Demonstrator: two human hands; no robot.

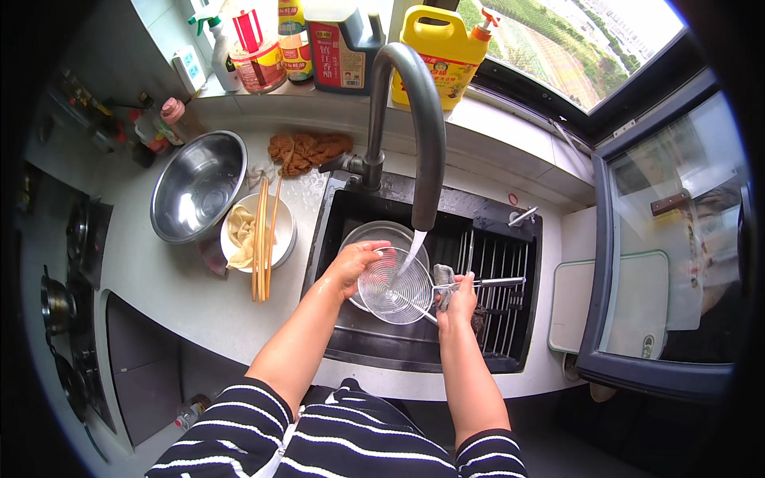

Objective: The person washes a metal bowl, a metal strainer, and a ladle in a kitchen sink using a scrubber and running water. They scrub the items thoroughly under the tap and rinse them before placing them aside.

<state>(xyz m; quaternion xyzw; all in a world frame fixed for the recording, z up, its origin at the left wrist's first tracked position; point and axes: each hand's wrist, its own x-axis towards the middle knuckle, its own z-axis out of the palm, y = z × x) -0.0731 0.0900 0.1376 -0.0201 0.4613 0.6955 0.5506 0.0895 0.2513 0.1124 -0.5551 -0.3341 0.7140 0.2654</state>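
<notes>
A round wire skimmer (381,293) is tilted over the sink (351,344), its coiled mesh under the running water (414,247) from the dark tap (428,135). My left hand (351,267) grips its rim between thumb and fingers. My right hand (457,304) is closed by its handle side, pressing a wet grey cloth (445,279) there. A metal handle (502,282) sticks out to the right beyond that hand. Behind and below the skimmer, a round bowl (362,231) sits in the sink, partly hidden.
A drying rack (498,327) fills the sink's right side. Left on the counter are a steel basin (198,187), a white bowl (284,247) with chopsticks (260,239) across it, and a brown cloth (307,153). A yellow jug (442,52) stands behind. The window (665,199) swings inward at right.
</notes>
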